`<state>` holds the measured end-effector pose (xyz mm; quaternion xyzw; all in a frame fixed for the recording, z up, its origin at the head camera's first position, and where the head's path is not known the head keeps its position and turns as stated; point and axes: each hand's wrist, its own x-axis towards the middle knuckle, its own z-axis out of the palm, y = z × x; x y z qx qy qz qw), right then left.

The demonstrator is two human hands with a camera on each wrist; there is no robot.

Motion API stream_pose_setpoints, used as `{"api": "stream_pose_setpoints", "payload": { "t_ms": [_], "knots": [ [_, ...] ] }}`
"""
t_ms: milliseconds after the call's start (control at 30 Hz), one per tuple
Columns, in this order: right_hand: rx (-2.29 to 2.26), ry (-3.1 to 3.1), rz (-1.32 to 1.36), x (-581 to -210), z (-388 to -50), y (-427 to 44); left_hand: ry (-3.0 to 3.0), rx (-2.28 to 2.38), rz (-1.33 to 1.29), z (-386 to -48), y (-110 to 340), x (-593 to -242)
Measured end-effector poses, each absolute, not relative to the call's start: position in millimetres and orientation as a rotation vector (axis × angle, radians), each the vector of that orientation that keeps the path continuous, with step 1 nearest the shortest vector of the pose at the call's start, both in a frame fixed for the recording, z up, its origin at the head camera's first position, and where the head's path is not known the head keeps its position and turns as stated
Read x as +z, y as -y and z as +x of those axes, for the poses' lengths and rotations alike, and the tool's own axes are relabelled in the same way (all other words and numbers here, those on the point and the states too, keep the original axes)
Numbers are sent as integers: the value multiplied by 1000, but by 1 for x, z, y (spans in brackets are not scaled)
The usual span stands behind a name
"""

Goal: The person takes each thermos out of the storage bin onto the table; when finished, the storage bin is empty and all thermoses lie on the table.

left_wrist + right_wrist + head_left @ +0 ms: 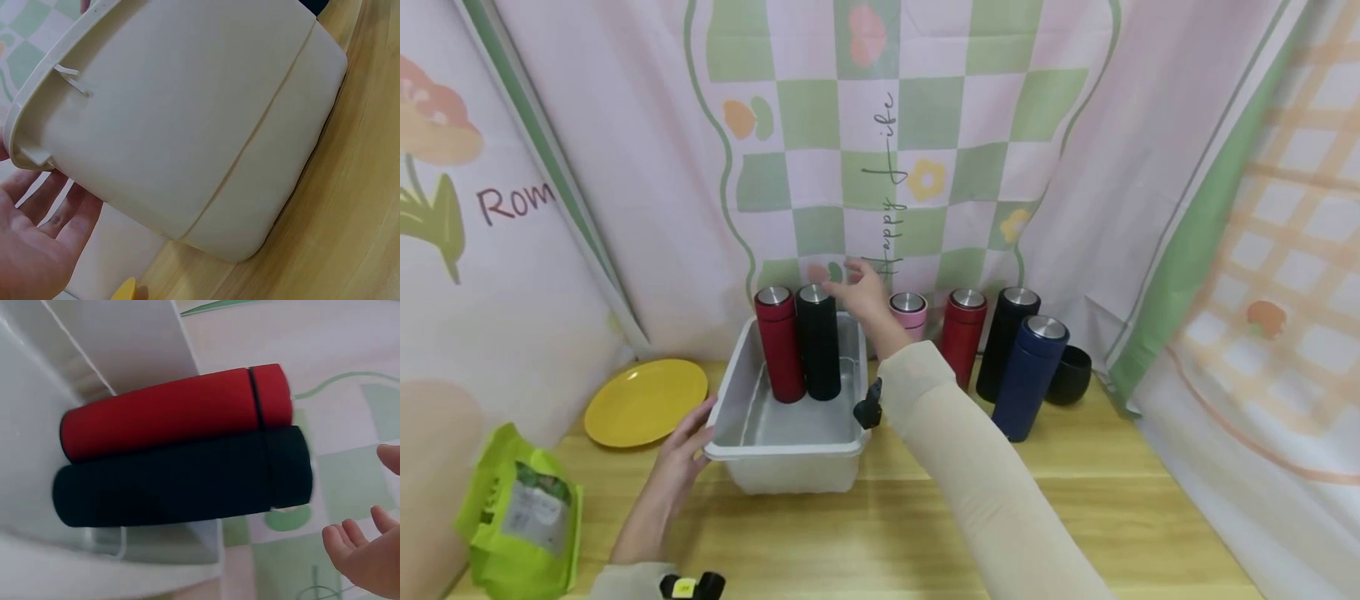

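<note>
A light grey plastic tub [782,471] stands on the table. Inside it, a red thermos bottle [781,346] and a black thermos bottle [818,346] stand upright side by side at the far part. My left hand [681,450] holds the tub's left rim; in the left wrist view, the fingers [78,215] reach under the rim against the outer wall. My right hand [867,293] is just right of the black bottle's cap, its fingers spread and holding nothing. The right wrist view shows a gap between this hand [372,550] and the black bottle [187,481].
Right of the tub stand a pink bottle [910,312], partly hidden by my arm, another red bottle [962,333], a taller black bottle [1006,342], a blue bottle [1032,379] and a black cup [1070,377]. A yellow plate [643,404] and green bag [527,517] lie left.
</note>
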<state>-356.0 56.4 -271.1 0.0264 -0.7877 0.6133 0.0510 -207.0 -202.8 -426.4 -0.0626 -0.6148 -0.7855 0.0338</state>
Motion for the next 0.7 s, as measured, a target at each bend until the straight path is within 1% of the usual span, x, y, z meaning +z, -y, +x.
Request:
{"api": "stream_pose_setpoints", "payload": {
  "t_ms": [233, 400, 700],
  "knots": [
    [1855, 2379, 40, -294, -369, -42, 1883, -2410, -193, -208, 201, -428],
    [1857, 2386, 30, -304, -373, -37, 1885, -2403, -182, -208, 200, -429],
    [1802, 2441, 145, -310, -378, -27, 1904, -2396, -129, -209, 202, -428]
  ]
}}
